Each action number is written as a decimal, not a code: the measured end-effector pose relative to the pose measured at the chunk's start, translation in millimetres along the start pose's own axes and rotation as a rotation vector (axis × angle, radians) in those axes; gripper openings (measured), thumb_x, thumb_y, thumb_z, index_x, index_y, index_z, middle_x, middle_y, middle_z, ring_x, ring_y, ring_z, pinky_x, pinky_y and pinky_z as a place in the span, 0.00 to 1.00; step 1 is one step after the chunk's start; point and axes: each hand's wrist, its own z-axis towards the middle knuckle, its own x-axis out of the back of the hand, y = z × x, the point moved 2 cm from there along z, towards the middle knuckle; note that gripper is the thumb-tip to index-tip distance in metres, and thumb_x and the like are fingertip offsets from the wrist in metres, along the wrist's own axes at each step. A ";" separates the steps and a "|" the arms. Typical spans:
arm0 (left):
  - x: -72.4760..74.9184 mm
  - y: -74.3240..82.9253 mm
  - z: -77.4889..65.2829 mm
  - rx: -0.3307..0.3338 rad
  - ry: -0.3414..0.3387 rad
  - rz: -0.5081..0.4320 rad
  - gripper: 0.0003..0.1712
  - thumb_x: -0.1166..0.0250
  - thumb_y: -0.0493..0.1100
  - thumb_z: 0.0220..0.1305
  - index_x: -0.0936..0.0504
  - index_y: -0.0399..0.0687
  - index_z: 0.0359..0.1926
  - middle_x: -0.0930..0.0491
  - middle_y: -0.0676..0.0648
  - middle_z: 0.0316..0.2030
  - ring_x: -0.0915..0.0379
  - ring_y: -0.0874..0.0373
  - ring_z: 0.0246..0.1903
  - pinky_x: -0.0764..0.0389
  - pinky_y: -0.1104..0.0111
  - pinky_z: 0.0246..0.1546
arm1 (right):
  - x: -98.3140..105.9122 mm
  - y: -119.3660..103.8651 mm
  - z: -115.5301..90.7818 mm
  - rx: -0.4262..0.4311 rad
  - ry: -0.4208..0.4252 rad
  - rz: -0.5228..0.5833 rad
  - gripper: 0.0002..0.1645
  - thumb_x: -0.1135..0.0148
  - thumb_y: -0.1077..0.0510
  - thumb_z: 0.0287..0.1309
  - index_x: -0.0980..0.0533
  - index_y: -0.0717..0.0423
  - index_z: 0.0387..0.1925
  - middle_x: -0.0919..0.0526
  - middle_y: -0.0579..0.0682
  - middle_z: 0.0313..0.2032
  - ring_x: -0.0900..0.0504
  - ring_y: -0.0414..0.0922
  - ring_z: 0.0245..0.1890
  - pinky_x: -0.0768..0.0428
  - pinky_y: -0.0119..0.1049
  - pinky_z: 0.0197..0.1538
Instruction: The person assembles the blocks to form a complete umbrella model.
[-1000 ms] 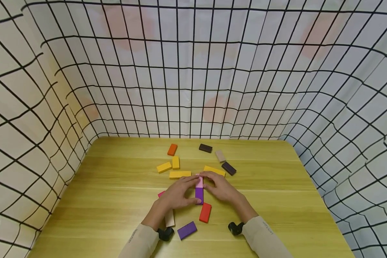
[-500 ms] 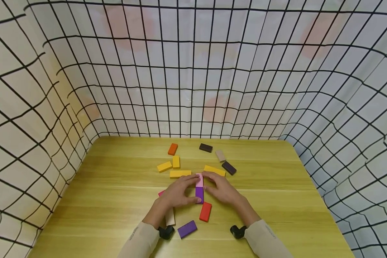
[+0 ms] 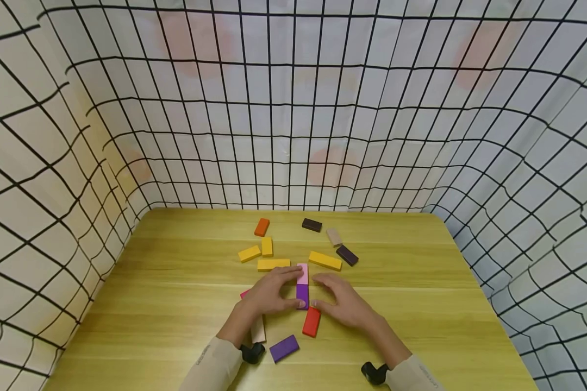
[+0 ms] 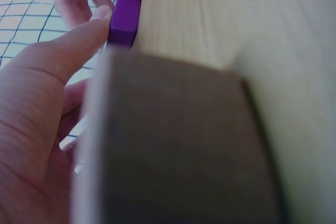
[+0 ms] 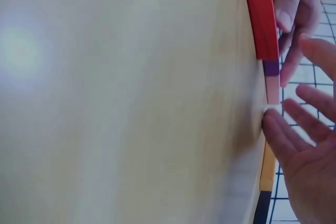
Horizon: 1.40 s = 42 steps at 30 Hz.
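Note:
A pink wooden block (image 3: 303, 272) and a purple wooden block (image 3: 302, 293) lie end to end on the table. My left hand (image 3: 271, 292) lies along their left side in the head view, fingertips over the pink block and thumb at the near end of the purple one. In the left wrist view its thumb (image 4: 86, 38) meets the purple block (image 4: 125, 19). Just right of the row, my right hand (image 3: 344, 301) holds nothing, thumb and fingers spread apart. Near its thumb lies a red block (image 3: 311, 322).
Behind the hands lie yellow blocks (image 3: 274, 264), dark blocks (image 3: 347, 254), a beige block (image 3: 334, 237) and an orange block (image 3: 261, 227). A second purple block (image 3: 284, 348) sits in front. Under the left forearm, a pale block (image 3: 257, 329) is partly hidden. Black netting (image 3: 293, 136) surrounds the table.
My right hand has drawn away from the pink block, moving right and toward me, and uncovered more of the yellow block behind it. The left hand has stayed in place.

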 end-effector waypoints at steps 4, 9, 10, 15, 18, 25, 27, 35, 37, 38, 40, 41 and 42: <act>-0.3 1.1 0.0 0.010 -0.002 -0.002 0.47 0.28 0.68 0.59 0.30 0.61 0.75 0.33 0.54 0.75 0.38 0.48 0.75 0.34 0.47 0.74 | 0.0 -4.6 -12.7 -0.014 0.008 0.015 0.38 0.31 0.37 0.62 0.26 0.48 0.68 0.25 0.48 0.69 0.27 0.52 0.70 0.28 0.55 0.72; 0.2 2.8 -1.0 0.031 -0.014 -0.015 0.47 0.28 0.68 0.58 0.31 0.62 0.76 0.34 0.55 0.76 0.39 0.49 0.75 0.35 0.48 0.74 | -1.5 -6.9 -25.7 -0.005 -0.008 0.020 0.38 0.28 0.32 0.56 0.23 0.44 0.63 0.22 0.40 0.63 0.22 0.45 0.64 0.22 0.51 0.67; 0.5 3.1 -1.1 0.033 -0.013 -0.018 0.47 0.28 0.68 0.58 0.30 0.62 0.76 0.33 0.54 0.76 0.39 0.49 0.75 0.35 0.48 0.74 | -2.0 -7.4 -27.6 0.001 -0.012 0.022 0.38 0.27 0.32 0.56 0.23 0.44 0.62 0.22 0.39 0.62 0.22 0.44 0.64 0.22 0.51 0.67; 1.8 3.4 -1.3 0.032 -0.004 -0.020 0.47 0.27 0.68 0.58 0.30 0.61 0.75 0.32 0.53 0.75 0.38 0.48 0.75 0.34 0.47 0.74 | -6.6 -10.1 -34.4 0.027 -0.026 0.017 0.37 0.26 0.31 0.53 0.22 0.43 0.60 0.21 0.34 0.57 0.21 0.40 0.60 0.21 0.49 0.65; 1.5 3.0 -1.2 0.032 -0.007 -0.021 0.47 0.27 0.67 0.58 0.30 0.61 0.75 0.32 0.53 0.75 0.38 0.48 0.75 0.34 0.48 0.74 | -10.8 -11.6 -37.6 0.043 -0.034 -0.003 0.36 0.25 0.31 0.52 0.22 0.41 0.58 0.21 0.34 0.56 0.21 0.40 0.59 0.21 0.49 0.65; 0.0 1.7 -0.2 0.024 -0.005 -0.022 0.47 0.27 0.67 0.59 0.30 0.60 0.75 0.33 0.52 0.75 0.38 0.49 0.75 0.34 0.48 0.74 | -19.2 -14.7 -41.3 0.060 -0.024 -0.064 0.33 0.21 0.34 0.48 0.21 0.36 0.54 0.22 0.34 0.55 0.21 0.40 0.57 0.19 0.48 0.63; -0.2 1.2 0.0 0.022 -0.001 -0.023 0.47 0.27 0.67 0.59 0.30 0.60 0.75 0.33 0.52 0.75 0.38 0.49 0.75 0.34 0.48 0.74 | -20.9 -15.8 -41.2 0.076 -0.009 -0.080 0.31 0.20 0.36 0.48 0.21 0.36 0.52 0.22 0.34 0.54 0.22 0.38 0.56 0.19 0.46 0.62; -0.6 -0.1 0.8 0.008 0.006 -0.022 0.46 0.27 0.65 0.59 0.29 0.59 0.75 0.33 0.52 0.75 0.37 0.49 0.74 0.34 0.49 0.74 | -24.2 -18.8 -42.0 0.098 -0.018 -0.041 0.25 0.20 0.45 0.51 0.20 0.39 0.50 0.22 0.33 0.53 0.21 0.36 0.54 0.18 0.42 0.61; -0.4 0.1 1.1 0.006 0.006 -0.023 0.45 0.27 0.65 0.59 0.29 0.59 0.75 0.32 0.52 0.75 0.37 0.49 0.75 0.34 0.49 0.74 | -24.5 -20.1 -43.2 0.100 -0.033 -0.012 0.25 0.20 0.47 0.51 0.20 0.39 0.51 0.22 0.33 0.53 0.21 0.36 0.54 0.19 0.42 0.62; -0.2 0.3 1.2 0.007 0.005 -0.025 0.45 0.27 0.65 0.59 0.29 0.59 0.75 0.32 0.52 0.75 0.38 0.49 0.75 0.34 0.49 0.74 | -24.8 -20.6 -43.7 0.104 -0.039 0.000 0.25 0.20 0.47 0.51 0.20 0.39 0.51 0.22 0.33 0.53 0.21 0.36 0.55 0.19 0.42 0.62; 0.0 0.9 0.9 0.010 0.004 -0.025 0.46 0.27 0.65 0.59 0.29 0.59 0.75 0.32 0.52 0.75 0.38 0.49 0.75 0.35 0.49 0.75 | -25.9 -21.9 -44.1 0.116 -0.049 0.023 0.25 0.20 0.49 0.51 0.20 0.39 0.52 0.21 0.33 0.54 0.20 0.36 0.56 0.19 0.42 0.63; -0.1 1.1 0.6 0.013 0.005 -0.029 0.46 0.26 0.65 0.59 0.29 0.59 0.75 0.32 0.52 0.75 0.38 0.49 0.75 0.35 0.49 0.75 | -26.4 -22.4 -44.2 0.125 -0.050 0.028 0.26 0.21 0.49 0.51 0.20 0.39 0.52 0.21 0.33 0.55 0.20 0.36 0.56 0.19 0.42 0.63; -0.3 1.4 0.3 0.016 0.004 -0.028 0.46 0.26 0.65 0.59 0.29 0.59 0.75 0.32 0.52 0.75 0.38 0.49 0.75 0.35 0.50 0.75 | -27.3 -22.5 -44.0 0.134 -0.049 0.033 0.26 0.21 0.50 0.51 0.20 0.39 0.53 0.21 0.34 0.55 0.20 0.37 0.57 0.20 0.42 0.64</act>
